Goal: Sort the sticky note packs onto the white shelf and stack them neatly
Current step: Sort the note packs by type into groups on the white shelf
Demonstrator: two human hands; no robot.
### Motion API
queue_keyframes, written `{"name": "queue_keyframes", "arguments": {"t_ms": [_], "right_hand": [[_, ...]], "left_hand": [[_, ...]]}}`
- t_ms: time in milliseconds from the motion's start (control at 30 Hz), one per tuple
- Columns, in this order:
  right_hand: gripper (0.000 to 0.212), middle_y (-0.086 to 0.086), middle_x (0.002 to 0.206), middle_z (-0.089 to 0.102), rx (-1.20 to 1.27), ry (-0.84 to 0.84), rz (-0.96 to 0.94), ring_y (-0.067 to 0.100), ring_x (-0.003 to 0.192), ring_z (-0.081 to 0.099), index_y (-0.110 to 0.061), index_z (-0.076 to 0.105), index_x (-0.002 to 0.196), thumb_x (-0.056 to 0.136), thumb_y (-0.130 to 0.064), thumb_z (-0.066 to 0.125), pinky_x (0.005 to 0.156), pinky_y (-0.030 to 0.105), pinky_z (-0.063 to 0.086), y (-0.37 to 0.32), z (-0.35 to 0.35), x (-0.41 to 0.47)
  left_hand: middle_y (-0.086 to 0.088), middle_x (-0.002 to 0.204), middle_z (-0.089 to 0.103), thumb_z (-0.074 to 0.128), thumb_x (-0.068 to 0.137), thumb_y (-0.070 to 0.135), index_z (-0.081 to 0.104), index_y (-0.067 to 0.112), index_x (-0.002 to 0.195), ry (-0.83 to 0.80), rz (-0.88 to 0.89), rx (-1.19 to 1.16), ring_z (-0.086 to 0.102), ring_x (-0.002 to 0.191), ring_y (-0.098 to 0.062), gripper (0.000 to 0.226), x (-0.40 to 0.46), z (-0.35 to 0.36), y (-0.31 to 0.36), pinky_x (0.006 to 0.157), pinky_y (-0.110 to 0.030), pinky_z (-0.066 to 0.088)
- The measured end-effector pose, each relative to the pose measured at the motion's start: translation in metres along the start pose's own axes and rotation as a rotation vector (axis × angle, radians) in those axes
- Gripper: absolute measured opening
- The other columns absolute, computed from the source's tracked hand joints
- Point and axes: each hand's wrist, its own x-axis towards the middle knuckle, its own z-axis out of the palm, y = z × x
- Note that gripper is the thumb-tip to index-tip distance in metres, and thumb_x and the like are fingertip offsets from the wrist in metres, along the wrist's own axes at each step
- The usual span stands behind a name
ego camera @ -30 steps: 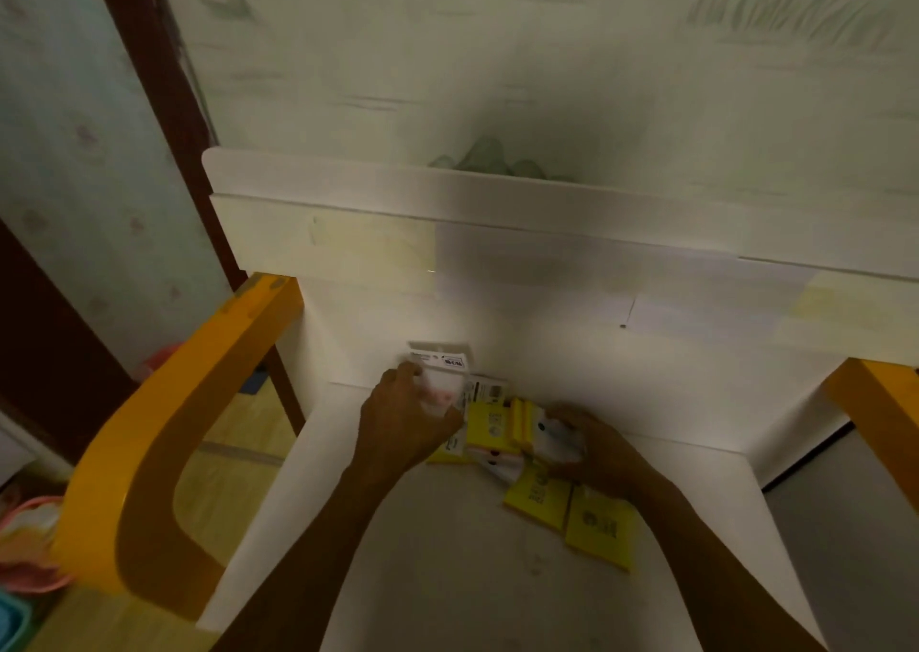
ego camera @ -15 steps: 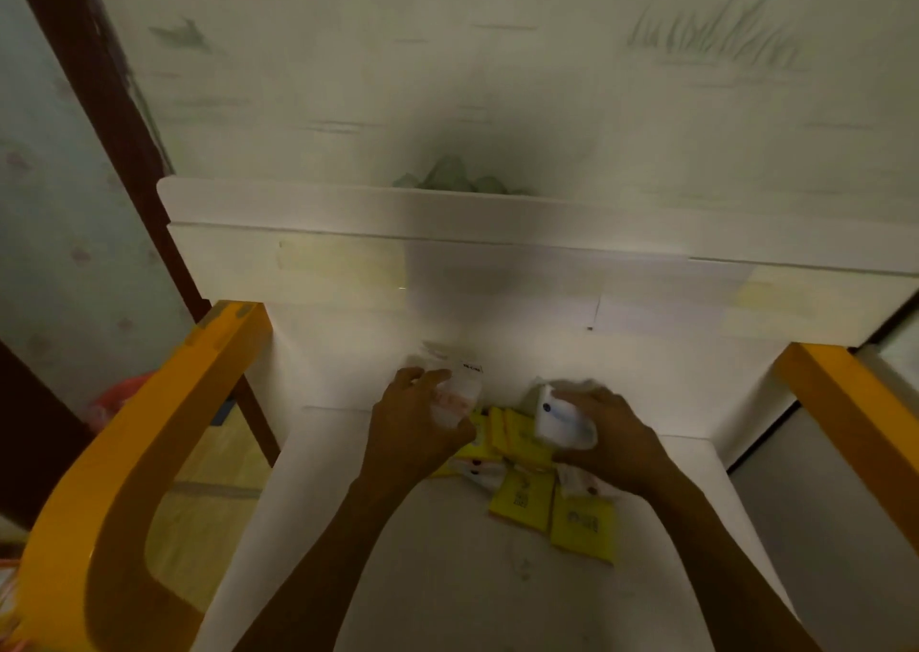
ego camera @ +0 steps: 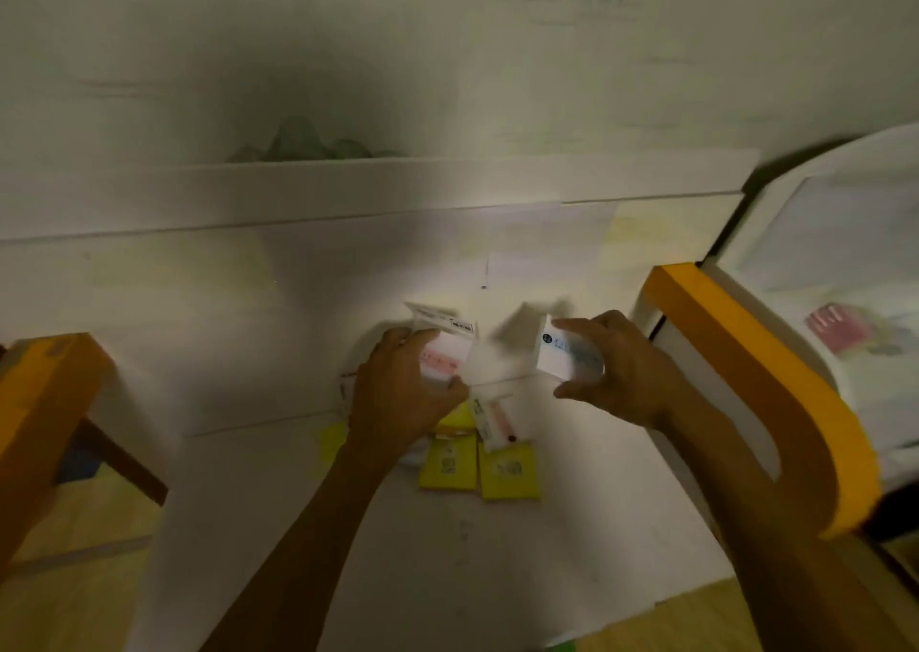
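My left hand (ego camera: 403, 393) grips a white sticky note pack with pink print (ego camera: 444, 348), held up near the back panel of the white shelf (ego camera: 278, 527). My right hand (ego camera: 621, 368) holds a second white pack (ego camera: 559, 355) lifted off the surface, blurred by motion. Below the hands, two yellow packs (ego camera: 447, 465) (ego camera: 508, 472) lie flat side by side on the shelf. Another white pack with a pink stripe (ego camera: 497, 415) rests partly over them. A further yellow pack (ego camera: 332, 445) shows beside my left wrist.
Yellow curved side rails (ego camera: 776, 403) (ego camera: 35, 403) flank the shelf on both sides. A white upper ledge (ego camera: 398, 189) runs across the back. At the right stands a white-framed panel with a pink item (ego camera: 838, 328) behind it. Wooden floor shows below.
My right hand has lifted its white pack higher and to the right, away from the pile. My left hand has stayed on its pack. The view has shifted left and closer.
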Motion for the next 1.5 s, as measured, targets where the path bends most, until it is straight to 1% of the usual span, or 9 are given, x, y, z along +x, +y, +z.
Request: {"name": "queue_keyframes", "arguments": {"t_ms": [167, 333, 567, 733, 1033, 1200, 1267, 1333, 1500], "right_hand": [[0.086, 0.003, 0.124, 0.047, -0.07, 0.092, 0.044, 0.021, 0.111, 0.048, -0.037, 0.037, 0.14, 0.066, -0.052, 0.079, 0.086, 0.035, 0.048, 0.015, -0.027, -0.023], [0.086, 0.003, 0.127, 0.045, -0.102, 0.183, 0.084, 0.023, 0.112, 0.048, -0.042, 0.036, 0.14, 0.066, -0.051, 0.08, 0.087, 0.042, 0.052, 0.036, -0.073, -0.051], [0.085, 0.004, 0.123, 0.046, -0.056, 0.275, 0.055, 0.021, 0.112, 0.047, -0.036, 0.038, 0.14, 0.068, -0.046, 0.081, 0.078, 0.038, 0.055, 0.087, -0.128, -0.108], [0.083, 0.004, 0.125, 0.047, -0.056, 0.289, 0.103, 0.022, 0.112, 0.048, -0.035, 0.041, 0.139, 0.068, -0.048, 0.08, 0.084, 0.043, 0.054, 0.15, -0.168, -0.164], [0.081, 0.001, 0.132, 0.044, -0.024, 0.278, 0.243, 0.022, 0.118, 0.047, -0.039, 0.039, 0.139, 0.069, -0.048, 0.08, 0.088, 0.049, 0.053, 0.266, -0.213, -0.254], [0.082, -0.001, 0.137, 0.042, 0.004, 0.231, 0.331, 0.02, 0.121, 0.045, -0.041, 0.036, 0.141, 0.071, -0.047, 0.078, 0.089, 0.045, 0.054, 0.317, -0.221, -0.281], [0.082, -0.001, 0.137, 0.042, 0.015, 0.222, 0.354, 0.02, 0.122, 0.044, -0.04, 0.035, 0.142, 0.073, -0.045, 0.078, 0.09, 0.043, 0.053, 0.337, -0.224, -0.285], [0.082, -0.002, 0.136, 0.042, 0.034, 0.216, 0.377, 0.019, 0.122, 0.043, -0.039, 0.035, 0.143, 0.073, -0.044, 0.077, 0.091, 0.043, 0.053, 0.36, -0.225, -0.287], [0.081, -0.004, 0.135, 0.042, 0.078, 0.214, 0.442, 0.018, 0.123, 0.044, -0.038, 0.037, 0.142, 0.072, -0.042, 0.078, 0.094, 0.047, 0.052, 0.424, -0.228, -0.278]], "left_hand": [[0.007, 0.118, 0.054, 0.064, 0.055, 0.051, 0.058, 0.031, 0.12, -0.032, 0.046, -0.08, 0.056, 0.104, -0.016, 0.069, -0.001, 0.011, 0.027, 0.086, -0.033, 0.051], [0.006, 0.118, 0.053, 0.064, 0.055, 0.052, 0.058, 0.03, 0.122, -0.036, 0.12, -0.095, 0.056, 0.103, -0.016, 0.071, -0.004, 0.012, 0.07, 0.085, -0.032, 0.051], [0.006, 0.122, 0.053, 0.069, 0.059, 0.052, 0.056, 0.032, 0.122, 0.024, 0.217, -0.052, 0.055, 0.104, -0.018, 0.067, -0.023, 0.029, 0.157, 0.077, -0.024, 0.043], [0.0, 0.123, 0.056, 0.075, 0.067, 0.049, 0.055, 0.025, 0.125, 0.06, 0.347, -0.012, 0.056, 0.105, -0.019, 0.066, -0.05, 0.06, 0.232, 0.076, -0.02, 0.038], [0.001, 0.123, 0.055, 0.077, 0.063, 0.047, 0.055, 0.027, 0.124, 0.01, 0.414, -0.089, 0.056, 0.107, -0.019, 0.068, -0.1, 0.14, 0.361, 0.08, -0.027, 0.048], [0.006, 0.128, 0.05, 0.058, 0.052, 0.072, 0.053, 0.034, 0.125, -0.093, 0.375, -0.087, 0.053, 0.114, -0.016, 0.083, -0.112, 0.191, 0.411, 0.088, -0.035, 0.051], [0.006, 0.129, 0.049, 0.067, 0.057, 0.064, 0.052, 0.034, 0.126, -0.132, 0.379, -0.084, 0.054, 0.114, -0.017, 0.076, -0.109, 0.215, 0.424, 0.088, -0.037, 0.053], [0.006, 0.128, 0.049, 0.073, 0.059, 0.056, 0.052, 0.035, 0.126, -0.152, 0.387, -0.067, 0.055, 0.113, -0.017, 0.073, -0.104, 0.241, 0.434, 0.086, -0.036, 0.053], [0.009, 0.127, 0.049, 0.072, 0.06, 0.063, 0.049, 0.039, 0.124, -0.207, 0.354, -0.096, 0.054, 0.112, -0.014, 0.073, -0.082, 0.317, 0.465, 0.08, -0.024, 0.05]]}}
